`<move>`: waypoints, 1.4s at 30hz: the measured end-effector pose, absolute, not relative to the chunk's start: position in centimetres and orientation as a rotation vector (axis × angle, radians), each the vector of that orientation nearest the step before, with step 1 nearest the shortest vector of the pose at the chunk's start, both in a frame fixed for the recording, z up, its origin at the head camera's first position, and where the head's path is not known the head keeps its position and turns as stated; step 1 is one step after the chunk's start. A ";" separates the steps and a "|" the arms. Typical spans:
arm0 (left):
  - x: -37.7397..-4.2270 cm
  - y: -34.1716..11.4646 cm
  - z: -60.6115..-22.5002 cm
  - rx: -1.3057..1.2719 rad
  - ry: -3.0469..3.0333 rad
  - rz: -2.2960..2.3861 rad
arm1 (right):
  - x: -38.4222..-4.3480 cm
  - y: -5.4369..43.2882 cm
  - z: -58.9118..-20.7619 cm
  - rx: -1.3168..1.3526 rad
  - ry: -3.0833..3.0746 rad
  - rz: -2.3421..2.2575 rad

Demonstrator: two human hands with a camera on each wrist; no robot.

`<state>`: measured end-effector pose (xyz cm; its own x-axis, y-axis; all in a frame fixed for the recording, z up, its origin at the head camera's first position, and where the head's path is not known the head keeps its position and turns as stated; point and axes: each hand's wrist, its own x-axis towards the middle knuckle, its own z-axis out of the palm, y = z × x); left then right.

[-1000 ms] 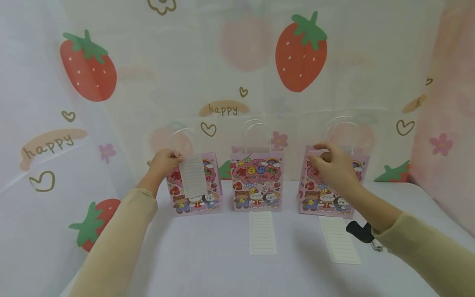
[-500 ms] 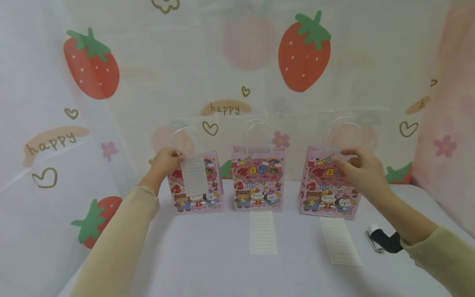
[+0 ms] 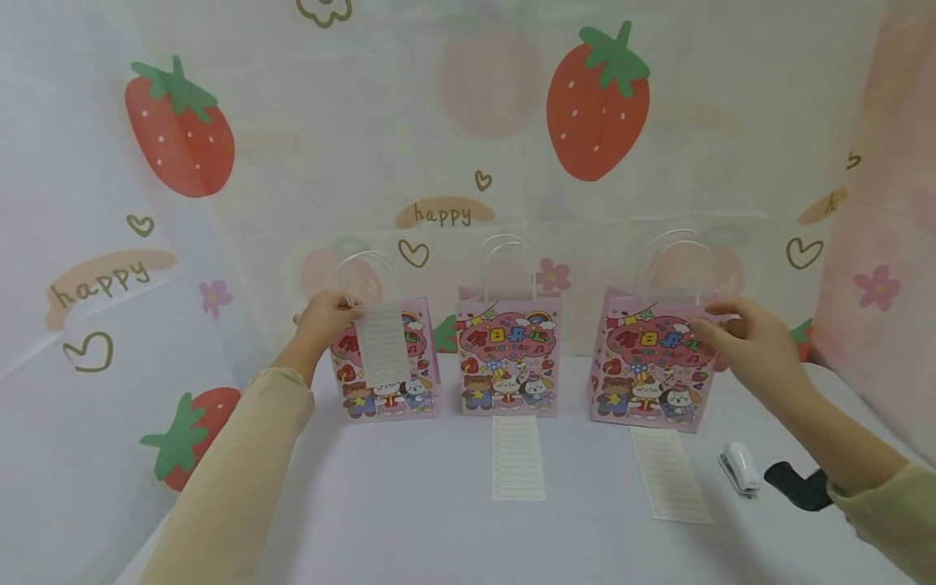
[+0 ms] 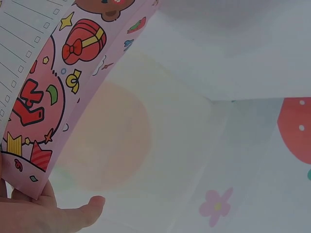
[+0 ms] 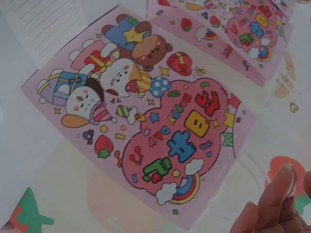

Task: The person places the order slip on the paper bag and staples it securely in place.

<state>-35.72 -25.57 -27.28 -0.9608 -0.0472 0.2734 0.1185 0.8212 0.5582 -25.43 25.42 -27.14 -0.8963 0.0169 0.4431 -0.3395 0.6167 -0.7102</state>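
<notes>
At the top edge of the left pink paper gift bag (image 3: 420,398), my left hand (image 3: 323,318) pinches a lined paper slip (image 3: 383,349) against the bag's front. In the left wrist view, fingers lie at the bag's edge and one digit (image 4: 90,211) sticks out free. My right hand (image 3: 753,341) hovers by the right edge of the right gift bag (image 3: 647,366), fingers loosely bent, holding nothing visible. Whether it touches that bag cannot be told from the head view. A second lined slip (image 3: 519,459) and a third slip (image 3: 670,475) lie before the middle and right bags.
The middle gift bag (image 3: 508,357) stands upright between the others, white handles raised. A white stapler (image 3: 741,467) lies right of the third slip. A black object (image 3: 797,486) shows beside the right forearm. Printed cloth hangs behind the white table (image 3: 409,504).
My right hand has moved right, from in front of the right bag to its right edge, uncovering the bag's front and the stapler. The left hand keeps its hold on the slip.
</notes>
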 end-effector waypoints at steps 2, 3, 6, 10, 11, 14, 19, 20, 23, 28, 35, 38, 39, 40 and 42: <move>-35.8 -25.5 -27.3 -0.057 -2.729 -0.862 | -25.3 25.9 -27.3 0.235 -2.448 1.153; -35.8 -25.5 -27.3 -0.057 -2.728 -0.862 | -25.3 26.1 -27.4 0.222 -2.453 1.135; -35.8 -25.5 -27.3 -0.062 -2.723 -0.864 | -25.2 26.7 -27.6 0.190 -2.461 1.100; -35.8 -25.6 -27.3 -0.062 -2.723 -0.862 | -25.0 27.2 -27.9 0.171 -2.471 1.069; -35.8 -25.6 -27.3 -0.062 -2.723 -0.861 | -25.0 27.3 -28.0 0.174 -2.474 1.061; -35.7 -25.7 -27.3 -0.061 -2.726 -0.850 | -24.9 27.8 -28.4 0.184 -2.481 1.045; -35.6 -25.8 -27.3 -0.069 -2.727 -0.848 | -24.5 28.7 -29.3 0.176 -2.499 1.011; -35.6 -25.8 -27.3 -0.069 -2.729 -0.848 | -24.4 28.8 -29.5 0.175 -2.502 1.007; -35.4 -25.8 -27.3 -0.064 -2.731 -0.850 | -24.4 29.2 -30.0 0.184 -2.495 1.008; -35.4 -25.7 -27.3 -0.051 -2.732 -0.845 | -24.4 29.9 -31.0 0.173 -2.503 0.937; -35.4 -25.4 -27.2 -0.057 -2.730 -0.847 | -24.0 30.9 -32.7 0.124 -2.572 0.809; -35.2 -25.3 -27.1 -0.044 -2.735 -0.846 | -23.9 31.2 -33.2 0.125 -2.602 0.826; -35.2 -25.3 -27.1 -0.041 -2.735 -0.845 | -23.9 31.4 -33.4 0.121 -2.620 0.837; -35.2 -25.3 -27.1 -0.038 -2.735 -0.846 | -23.9 31.5 -33.5 0.117 -2.635 0.845; -35.3 -25.2 -27.1 -0.040 -2.732 -0.849 | -23.9 31.9 -33.9 0.104 -2.658 0.858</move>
<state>-35.26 -25.25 -27.11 -0.9607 -0.0557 0.2721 0.1084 0.8268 0.5519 -23.89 31.86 -33.88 -0.9377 0.0358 0.3455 -0.1730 0.8144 -0.5539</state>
